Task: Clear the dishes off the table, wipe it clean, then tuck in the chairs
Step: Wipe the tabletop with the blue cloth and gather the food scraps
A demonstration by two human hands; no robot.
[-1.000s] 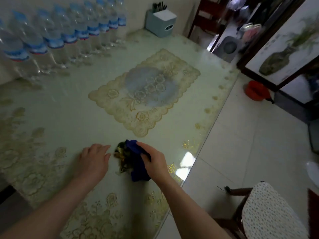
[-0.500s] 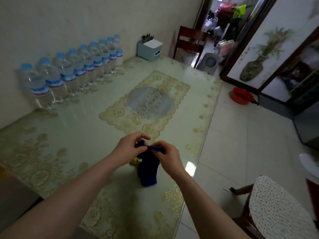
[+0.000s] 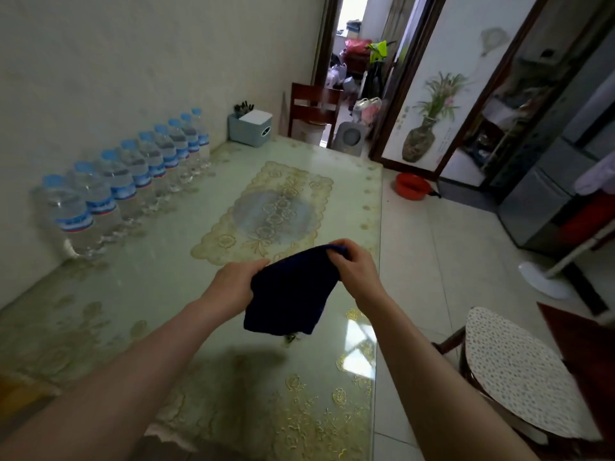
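Both hands, left hand (image 3: 233, 287) and right hand (image 3: 354, 267), are gripping the blue cloth (image 3: 289, 294) above the bench (image 3: 166, 261) near its right edge; folding it flat should help wiping.

Left hand (image 3: 238, 282) and right hand (image 3: 354, 266) raised side by side, fingers pinched closed, both forearms bare, extended forward

Dim, greenish indoor light; the brightest source is the far doorway (image 3: 352, 15), blown out white. A window-shaped glare patch sits on the glossy worktop (image 3: 357, 334) near its right edge. A soft shadow (image 3: 253, 357) falls under the cloth. Wide-angle bending curves the edges; the whole frame is slightly soft
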